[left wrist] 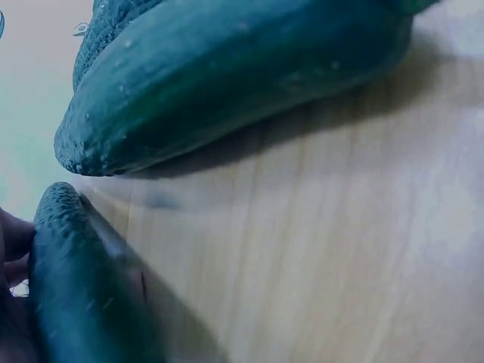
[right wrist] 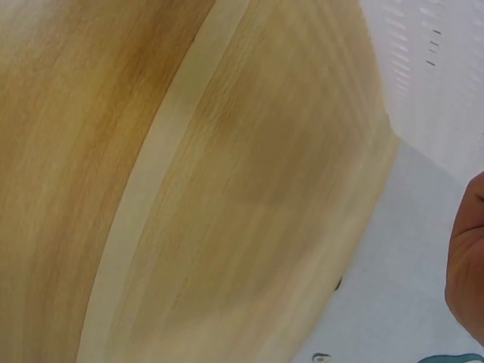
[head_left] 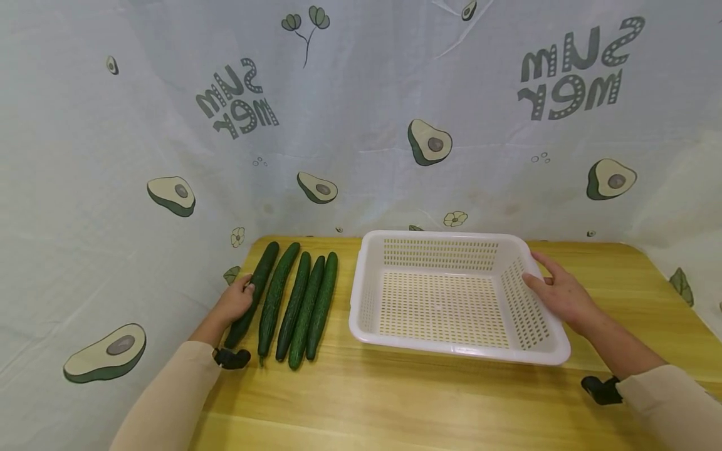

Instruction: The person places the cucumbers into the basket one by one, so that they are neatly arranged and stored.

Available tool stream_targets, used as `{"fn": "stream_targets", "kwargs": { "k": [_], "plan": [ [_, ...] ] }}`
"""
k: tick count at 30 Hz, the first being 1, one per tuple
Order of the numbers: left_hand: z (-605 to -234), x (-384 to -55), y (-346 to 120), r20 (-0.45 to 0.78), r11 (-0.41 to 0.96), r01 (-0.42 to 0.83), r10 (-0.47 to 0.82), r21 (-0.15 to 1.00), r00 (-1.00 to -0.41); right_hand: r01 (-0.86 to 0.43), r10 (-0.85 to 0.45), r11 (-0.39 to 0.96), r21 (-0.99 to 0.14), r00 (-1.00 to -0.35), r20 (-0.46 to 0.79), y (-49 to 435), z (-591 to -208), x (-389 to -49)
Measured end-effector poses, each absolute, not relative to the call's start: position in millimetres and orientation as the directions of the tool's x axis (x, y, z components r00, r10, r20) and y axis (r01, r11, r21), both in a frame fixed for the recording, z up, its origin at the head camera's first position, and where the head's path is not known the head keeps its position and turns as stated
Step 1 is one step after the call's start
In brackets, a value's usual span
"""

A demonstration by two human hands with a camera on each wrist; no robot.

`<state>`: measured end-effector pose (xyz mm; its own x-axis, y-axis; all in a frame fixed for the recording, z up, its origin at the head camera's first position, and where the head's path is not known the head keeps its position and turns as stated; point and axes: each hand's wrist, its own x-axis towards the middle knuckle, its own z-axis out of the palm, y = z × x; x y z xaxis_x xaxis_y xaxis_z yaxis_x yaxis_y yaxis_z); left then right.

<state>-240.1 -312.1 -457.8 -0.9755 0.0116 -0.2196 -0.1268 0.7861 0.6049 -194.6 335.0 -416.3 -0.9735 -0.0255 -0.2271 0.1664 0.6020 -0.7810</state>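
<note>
1. Leftmost long, dark-green, bumpy cucumber (head_left: 262,270) was at the far L of the tbl, at the end of a row, its upper end slanting twd the back R.
2. L hand (head_left: 236,300) had it: fingers curled round its side abt midway, so only slightly open. Whether the cuc. was lifted off the wood, couldn't tell.
3. Four other slim dark-green cucumbers (head_left: 308,313) lay just R of it, side by side, roughly parallel, same slant.
4. L wrist cam: held cuc. at lower L, fingers at the edge; its tip was near, but apart from, the blunt end of another cuc.
5. White plastic rectangular basket w/ slotted sides & base (head_left: 442,310) was R of the row, well apart from the held cuc., its open top facing up.
6. R hand (head_left: 566,299) gripped the basket's R rim, thumb inside, fingers outside, closed on the edge; the fingers' exact curl, couldn't tell.
7. Yellow wood-grain table (head_left: 338,404) ran under all; pale cloth w/ avocado prints & mirrored "summer" lettering (head_left: 361,125) hung behind.
8. Both arms: beige sleeves (head_left: 169,394), black wrist devices (head_left: 232,358).
</note>
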Motion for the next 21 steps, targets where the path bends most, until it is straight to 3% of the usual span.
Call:
{"fn": "stream_targets", "kwargs": {
  "k": [15,21],
  "plan": [
    [-447,-238,-303,-0.165,0.701,-0.168,-0.073,0.693,-0.984,0.150,-0.026,0.612,-0.776,-0.977,-0.210,335,-416,-193],
    [-434,-238,-292,-0.113,0.693,-0.099,-0.026,0.714,-0.993,0.143,-0.025,0.617,-0.774,-0.979,-0.201,335,-418,-193]
  ]
}}
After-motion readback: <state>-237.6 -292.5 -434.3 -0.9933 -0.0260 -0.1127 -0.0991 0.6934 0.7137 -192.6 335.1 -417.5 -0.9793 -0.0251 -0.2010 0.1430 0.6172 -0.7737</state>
